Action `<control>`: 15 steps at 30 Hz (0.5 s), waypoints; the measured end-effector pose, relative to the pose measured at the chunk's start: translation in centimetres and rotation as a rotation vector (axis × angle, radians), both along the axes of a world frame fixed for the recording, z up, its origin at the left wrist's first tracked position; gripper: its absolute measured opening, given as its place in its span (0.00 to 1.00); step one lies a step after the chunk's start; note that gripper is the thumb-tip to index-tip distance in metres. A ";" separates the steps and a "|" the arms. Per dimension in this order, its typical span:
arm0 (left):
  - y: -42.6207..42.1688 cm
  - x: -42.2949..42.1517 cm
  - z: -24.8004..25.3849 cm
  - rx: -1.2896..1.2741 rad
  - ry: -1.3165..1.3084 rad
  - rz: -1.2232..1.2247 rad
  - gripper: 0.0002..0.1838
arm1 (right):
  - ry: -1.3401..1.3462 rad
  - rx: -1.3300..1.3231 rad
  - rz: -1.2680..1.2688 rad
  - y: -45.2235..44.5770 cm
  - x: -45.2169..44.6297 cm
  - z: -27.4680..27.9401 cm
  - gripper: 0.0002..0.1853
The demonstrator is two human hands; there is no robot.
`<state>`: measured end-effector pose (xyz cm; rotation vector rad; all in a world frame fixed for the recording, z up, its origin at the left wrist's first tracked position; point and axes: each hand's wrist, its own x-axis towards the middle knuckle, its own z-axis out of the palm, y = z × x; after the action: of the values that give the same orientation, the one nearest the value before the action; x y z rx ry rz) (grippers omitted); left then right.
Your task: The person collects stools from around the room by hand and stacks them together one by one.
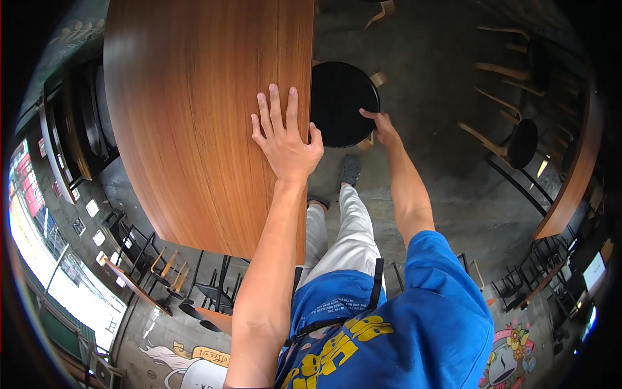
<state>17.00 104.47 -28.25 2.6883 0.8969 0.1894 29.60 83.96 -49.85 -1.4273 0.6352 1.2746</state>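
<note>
Blue shirt (395,324) lies nearest, off the table's (188,129) near corner. Left hand (285,149) rests on the table, fingers spread; right hand (383,126) grips the stool (342,97) beside the table, thumb on top, other fingers hidden. It looks stiff, fairly light; its rim seems the best hold.

I see room for a hand over the tabletop (188,117), from its left edge to the spread left hand (285,146); off the right edge a black stool (342,104) blocks passage, open floor (431,123) beyond.

wooden tabletop (194,123) | left grip (283,146) flat on it | grey floor (434,162) | black-topped stool (340,97) standing on it
</note>
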 end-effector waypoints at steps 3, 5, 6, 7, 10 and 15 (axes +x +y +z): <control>-0.1 0.0 0.0 0.016 0.001 -0.009 0.46 | -0.131 -0.001 0.023 0.6 -3.3 0.1 0.31; -0.2 0.1 0.0 0.020 0.002 -0.010 0.46 | -0.161 0.009 -0.003 0.5 -5.0 0.3 0.29; -0.2 0.1 0.0 0.025 0.015 -0.006 0.46 | -0.167 0.001 -0.017 0.3 -5.8 0.8 0.27; -0.2 0.1 0.1 0.027 0.012 -0.011 0.46 | -0.170 0.003 -0.022 0.3 -6.5 1.6 0.27; -0.3 0.1 0.3 0.010 0.003 -0.006 0.45 | -0.235 -0.108 -0.077 -1.0 -8.3 3.4 0.24; -0.5 0.3 0.5 0.024 0.021 -0.006 0.46 | -0.477 -0.467 -0.023 -4.7 -10.6 7.1 0.23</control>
<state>17.29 103.92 -27.73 2.7197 0.8988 0.1715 19.02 79.26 -42.76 -2.0165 0.6378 0.7422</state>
